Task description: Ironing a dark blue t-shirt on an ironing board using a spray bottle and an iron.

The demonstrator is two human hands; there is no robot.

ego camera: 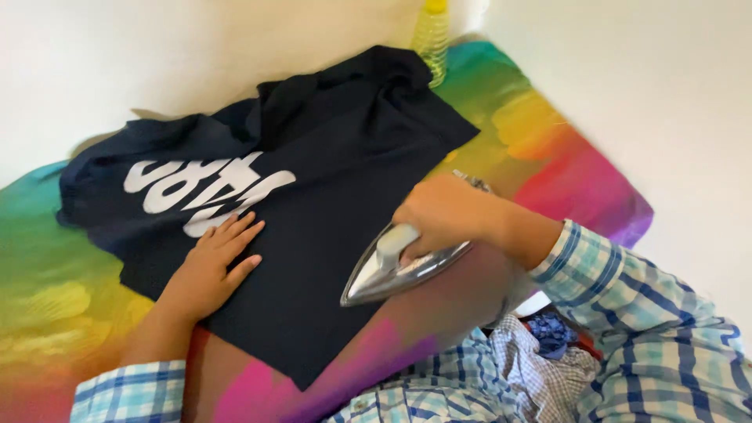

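Note:
A dark navy shirt [329, 164] with large white lettering lies spread on a rainbow-coloured ironing surface [548, 149]. My left hand [211, 266] rests flat on the shirt, fingers apart, just below the white print. My right hand [446, 211] grips the handle of a silver clothes iron [392, 270]. The iron's pointed tip faces the lower left and its sole sits at the shirt's right edge, tilted a little. Both my sleeves are blue and white checked.
A yellow plastic bottle [431, 35] stands at the far edge against the white wall. A pile of checked and blue clothes [540, 352] lies at the lower right, beside the surface. The shirt's far part is bunched up near the bottle.

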